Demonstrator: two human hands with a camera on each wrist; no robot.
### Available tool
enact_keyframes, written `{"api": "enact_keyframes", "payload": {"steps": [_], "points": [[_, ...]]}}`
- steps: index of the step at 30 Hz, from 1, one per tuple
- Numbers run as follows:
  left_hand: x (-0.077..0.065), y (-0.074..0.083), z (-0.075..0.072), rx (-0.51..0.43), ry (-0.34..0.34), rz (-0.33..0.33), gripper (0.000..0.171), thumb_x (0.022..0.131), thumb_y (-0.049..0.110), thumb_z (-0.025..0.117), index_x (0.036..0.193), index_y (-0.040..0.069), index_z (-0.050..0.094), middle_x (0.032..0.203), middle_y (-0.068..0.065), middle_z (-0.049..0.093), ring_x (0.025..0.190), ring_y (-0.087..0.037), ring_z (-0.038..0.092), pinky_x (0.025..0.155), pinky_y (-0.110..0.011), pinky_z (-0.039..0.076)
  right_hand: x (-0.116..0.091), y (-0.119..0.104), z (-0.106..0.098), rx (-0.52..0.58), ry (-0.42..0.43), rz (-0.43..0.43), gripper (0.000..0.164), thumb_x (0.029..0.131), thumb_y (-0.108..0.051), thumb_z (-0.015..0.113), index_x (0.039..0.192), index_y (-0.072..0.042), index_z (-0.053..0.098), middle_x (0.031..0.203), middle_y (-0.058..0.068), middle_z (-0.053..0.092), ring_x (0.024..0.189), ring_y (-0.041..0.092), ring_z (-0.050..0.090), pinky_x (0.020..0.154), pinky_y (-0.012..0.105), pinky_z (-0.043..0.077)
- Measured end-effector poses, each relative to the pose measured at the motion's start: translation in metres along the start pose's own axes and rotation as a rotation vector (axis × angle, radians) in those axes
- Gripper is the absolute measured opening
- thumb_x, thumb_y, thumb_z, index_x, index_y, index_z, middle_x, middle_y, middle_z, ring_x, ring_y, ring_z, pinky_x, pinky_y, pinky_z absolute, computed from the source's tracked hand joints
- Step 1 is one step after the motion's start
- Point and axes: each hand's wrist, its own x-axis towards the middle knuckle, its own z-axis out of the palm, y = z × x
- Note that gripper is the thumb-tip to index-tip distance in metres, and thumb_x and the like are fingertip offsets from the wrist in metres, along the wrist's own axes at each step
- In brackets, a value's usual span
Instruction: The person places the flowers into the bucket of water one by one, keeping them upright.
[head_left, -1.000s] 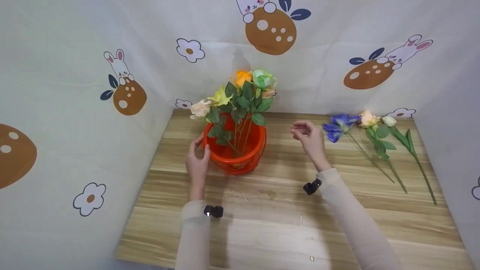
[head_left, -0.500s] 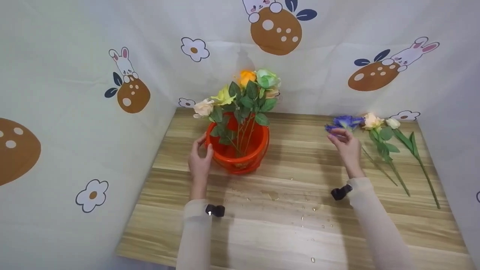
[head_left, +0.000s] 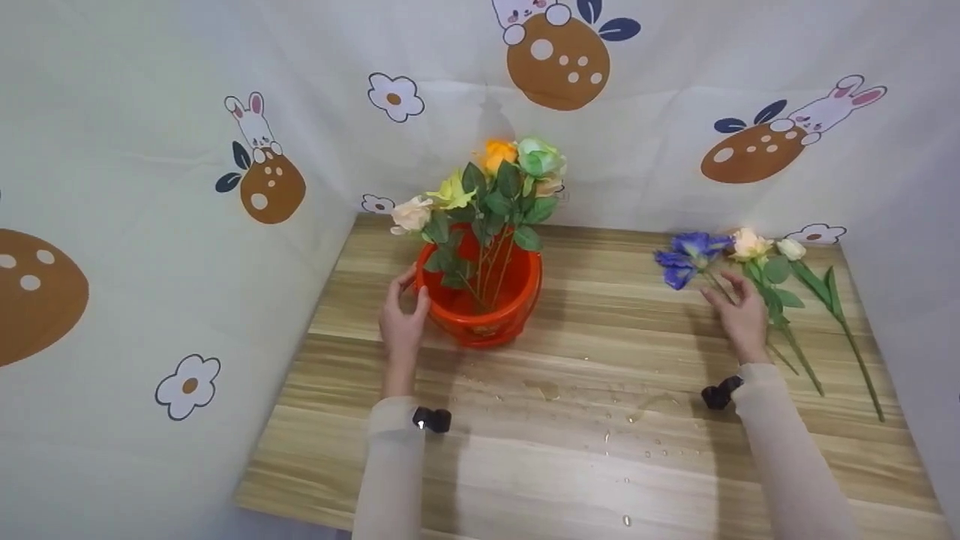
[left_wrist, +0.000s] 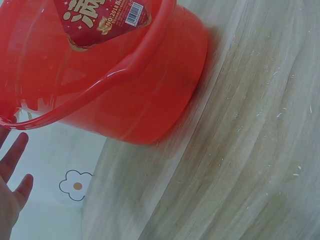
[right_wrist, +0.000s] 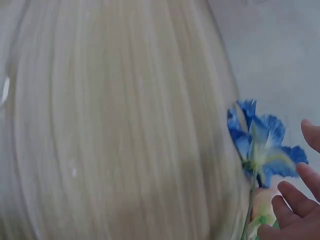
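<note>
- One pale cloth (head_left: 322,45) with printed rabbits and flowers stands around the table as a wall.
- Next is the table (head_left: 607,300), of striped wood pattern.
- On its left half stands, upright, the red bucket (left_wrist: 145,107); it has a red handle (left_wrist: 100,87) and a dark red label (left_wrist: 100,22).
- Inside it is a bunch of flowers: green (head_left: 540,156), orange (head_left: 499,155), yellow (head_left: 452,191) and pale pink (head_left: 412,215) heads rise above the rim.
- On the right side of the table lie three single flowers: the blue flower (head_left: 697,246), then the peach rose (head_left: 748,244), then the white tulip (head_left: 791,249).
- The left hand (head_left: 403,322) is at the left side of the bucket, by the rim, with thumb and fingers apart.
- The right hand (head_left: 742,319) is over the stem of the blue flower, its fingers spread; whether they touch the stem, I cannot tell.
- One small black camera sits at each wrist, left (head_left: 433,420) and right (head_left: 722,394).
- Smallest are the drops (head_left: 627,520), scattered on the table in front of the bucket.
</note>
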Motion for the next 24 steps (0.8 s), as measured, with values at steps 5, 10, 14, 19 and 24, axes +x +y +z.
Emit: {"api": "enact_keyframes", "payload": {"steps": [5,10,14,19,24], "points": [[0.000,0.000,0.001,-0.028,-0.002,0.009,0.036,0.092,0.012,0.068,0.127,0.010,0.065,0.134,-0.006,0.067,0.128,-0.024,0.059,0.115,-0.038,0.040,0.001,0.008,-0.010,-0.087,-0.099,-0.011,0.076,0.096,-0.033,0.064,0.155,-0.003,0.027,0.163,0.022,0.026,0.151,0.039,0.025,0.124,0.051,0.024],[0.001,0.001,0.002,-0.029,-0.006,-0.024,0.038,0.092,0.010,0.067,0.130,0.008,0.063,0.136,-0.009,0.065,0.130,-0.028,0.056,0.117,-0.041,0.037,0.001,0.009,-0.011,-0.122,-0.202,-0.007,0.079,0.098,-0.036,0.060,0.156,0.001,0.021,0.158,0.030,0.030,0.145,0.045,0.034,0.117,0.049,0.037],[0.001,0.003,0.003,-0.017,-0.017,-0.052,0.039,0.093,0.006,0.064,0.132,0.004,0.061,0.138,-0.013,0.063,0.132,-0.032,0.054,0.119,-0.043,0.035,0.000,0.008,-0.008,-0.017,-0.287,0.044,0.079,0.100,-0.033,0.058,0.156,0.003,0.017,0.156,0.032,0.032,0.124,0.019,0.057,0.097,0.021,0.051],[0.000,0.006,0.002,-0.025,-0.014,-0.054,0.038,0.093,0.006,0.064,0.131,0.004,0.062,0.138,-0.012,0.064,0.132,-0.030,0.054,0.119,-0.042,0.035,-0.003,0.009,-0.003,0.331,-0.401,0.159,0.080,0.100,-0.017,0.058,0.156,0.006,0.006,0.131,0.012,0.058,0.094,-0.004,0.065,0.087,0.016,0.056],[0.000,0.001,0.000,-0.024,-0.008,-0.017,0.036,0.093,0.012,0.066,0.129,0.011,0.064,0.135,-0.006,0.066,0.130,-0.025,0.056,0.117,-0.038,0.037,-0.005,0.008,0.003,0.483,-0.473,0.197,0.076,0.101,-0.008,0.054,0.155,0.008,0.002,0.101,-0.013,0.071,0.096,0.004,0.070,0.089,0.022,0.058]]}}
